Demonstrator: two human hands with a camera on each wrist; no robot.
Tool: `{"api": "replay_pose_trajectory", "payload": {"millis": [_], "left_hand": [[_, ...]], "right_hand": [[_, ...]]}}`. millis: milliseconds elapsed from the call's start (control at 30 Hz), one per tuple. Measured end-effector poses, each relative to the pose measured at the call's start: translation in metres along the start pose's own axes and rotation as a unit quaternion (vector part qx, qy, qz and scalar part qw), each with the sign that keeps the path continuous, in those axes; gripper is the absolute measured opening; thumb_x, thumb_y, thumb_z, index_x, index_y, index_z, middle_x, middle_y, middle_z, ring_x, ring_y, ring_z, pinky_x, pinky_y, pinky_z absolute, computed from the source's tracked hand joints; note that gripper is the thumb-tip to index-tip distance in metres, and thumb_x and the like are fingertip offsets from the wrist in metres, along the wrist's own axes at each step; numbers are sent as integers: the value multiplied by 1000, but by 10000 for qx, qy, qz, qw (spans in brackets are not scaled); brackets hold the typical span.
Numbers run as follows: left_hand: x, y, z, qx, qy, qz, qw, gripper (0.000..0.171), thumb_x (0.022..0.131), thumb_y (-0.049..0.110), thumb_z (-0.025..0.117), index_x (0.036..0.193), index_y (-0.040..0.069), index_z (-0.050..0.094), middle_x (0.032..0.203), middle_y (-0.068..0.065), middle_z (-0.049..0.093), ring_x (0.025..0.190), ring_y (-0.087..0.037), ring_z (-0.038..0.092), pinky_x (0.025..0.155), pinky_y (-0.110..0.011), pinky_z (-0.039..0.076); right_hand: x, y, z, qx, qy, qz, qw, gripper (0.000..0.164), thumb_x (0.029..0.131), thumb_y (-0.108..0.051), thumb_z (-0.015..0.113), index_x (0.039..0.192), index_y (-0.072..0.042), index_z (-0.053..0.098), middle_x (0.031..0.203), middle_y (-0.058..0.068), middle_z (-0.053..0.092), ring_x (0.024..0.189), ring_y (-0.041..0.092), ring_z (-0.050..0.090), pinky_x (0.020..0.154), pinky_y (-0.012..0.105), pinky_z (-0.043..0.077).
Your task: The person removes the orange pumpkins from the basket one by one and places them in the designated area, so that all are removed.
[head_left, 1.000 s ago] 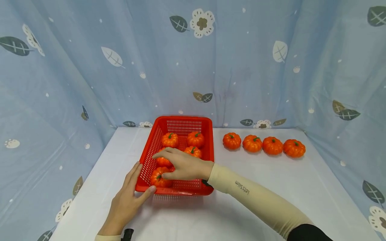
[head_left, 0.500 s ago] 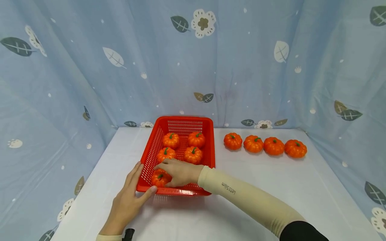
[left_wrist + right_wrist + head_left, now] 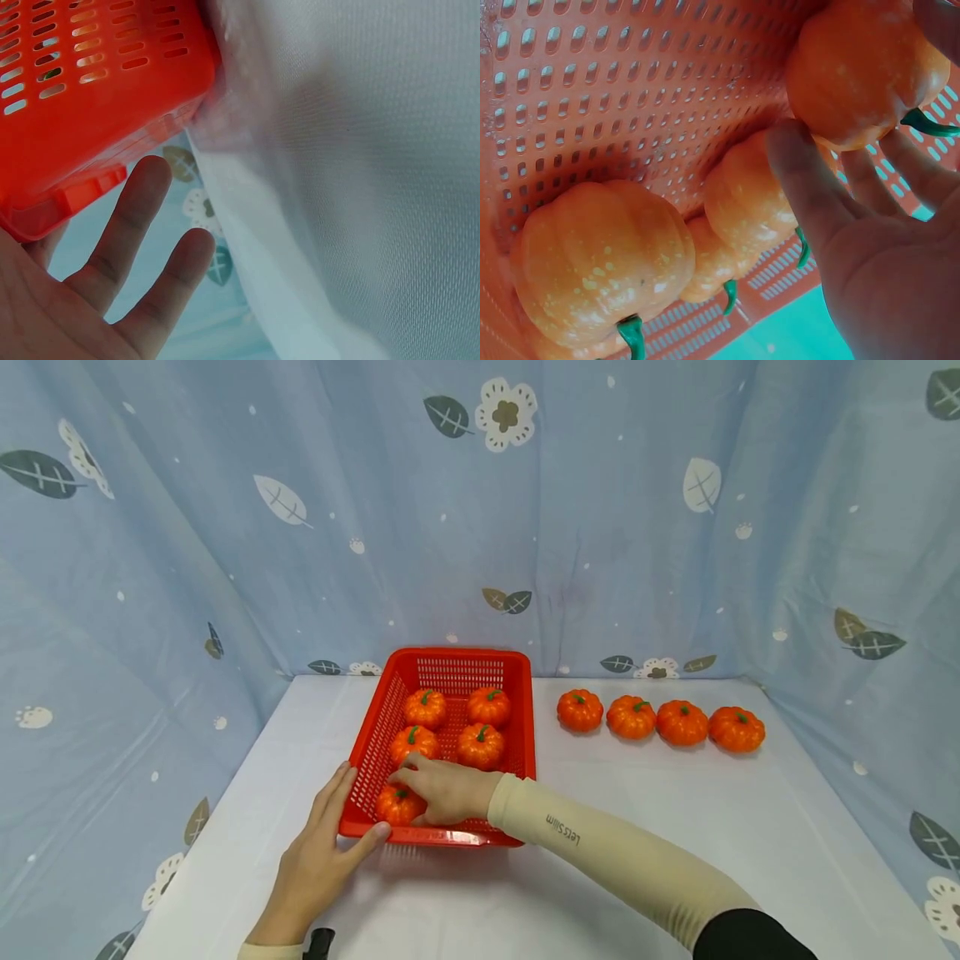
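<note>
A red plastic basket [image 3: 450, 837] with slotted walls holds several small orange pumpkins with green stems. My right hand [image 3: 447, 791] reaches into it and grips the pumpkin [image 3: 394, 807] in the near left corner. In the right wrist view, this pumpkin [image 3: 855, 75] lies between the thumb and the fingers [image 3: 810, 180]. My left hand [image 3: 315, 860] rests at the basket's near left corner, thumb on the front rim and straight fingers along the left side. The left wrist view shows two spread fingers [image 3: 124, 232] beside the basket wall [image 3: 150, 97].
Farther back in the basket sit other pumpkins, among them one [image 3: 481, 746] at the middle right. Right of the basket, several more pumpkins [image 3: 682, 722] form a row on the white tabletop [image 3: 637, 802]. A blue patterned curtain [image 3: 375, 527] hangs behind and at both sides.
My right hand has come down and toward me, and its fingers have closed round the near left pumpkin. The pumpkin behind it now shows more. My left hand has stayed at the basket corner.
</note>
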State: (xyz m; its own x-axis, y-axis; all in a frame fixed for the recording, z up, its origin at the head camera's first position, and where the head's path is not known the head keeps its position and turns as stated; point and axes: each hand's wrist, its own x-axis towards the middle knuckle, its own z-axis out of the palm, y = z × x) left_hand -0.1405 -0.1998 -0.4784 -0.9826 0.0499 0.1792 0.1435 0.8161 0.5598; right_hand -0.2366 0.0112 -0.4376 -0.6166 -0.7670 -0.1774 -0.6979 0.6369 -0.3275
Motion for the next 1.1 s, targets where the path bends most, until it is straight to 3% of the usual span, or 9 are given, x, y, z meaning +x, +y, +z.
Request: {"api": "replay_pose_trajectory", "payload": {"millis": [233, 800, 1100], "left_hand": [[1, 1, 0, -5, -16, -27, 10000, 91, 92, 59, 67, 164, 35, 15, 168, 10, 13, 138, -39, 45, 88, -72, 45], [1, 2, 1, 14, 26, -13, 10000, 91, 92, 59, 67, 163, 37, 16, 168, 12, 14, 139, -37, 44, 89, -72, 44], [1, 1, 0, 34, 23, -5, 10000, 90, 92, 58, 67, 163, 37, 16, 168, 13, 13, 138, -36, 45, 88, -71, 45]], "right_hand": [[0, 2, 0, 95, -87, 45, 9999, 68, 90, -27, 80, 149, -21, 48, 147, -2, 47, 129, 12, 53, 104, 26, 45], [-2, 7, -5, 313, 190, 91, 9993, 73, 86, -39, 82, 148, -20, 49, 134, 3, 49, 116, 9, 55, 99, 22, 46], [-11, 4, -16, 575, 539, 41, 9969, 76, 86, -35, 83, 151, -20, 46, 143, 7, 42, 123, 13, 53, 97, 21, 48]]}}
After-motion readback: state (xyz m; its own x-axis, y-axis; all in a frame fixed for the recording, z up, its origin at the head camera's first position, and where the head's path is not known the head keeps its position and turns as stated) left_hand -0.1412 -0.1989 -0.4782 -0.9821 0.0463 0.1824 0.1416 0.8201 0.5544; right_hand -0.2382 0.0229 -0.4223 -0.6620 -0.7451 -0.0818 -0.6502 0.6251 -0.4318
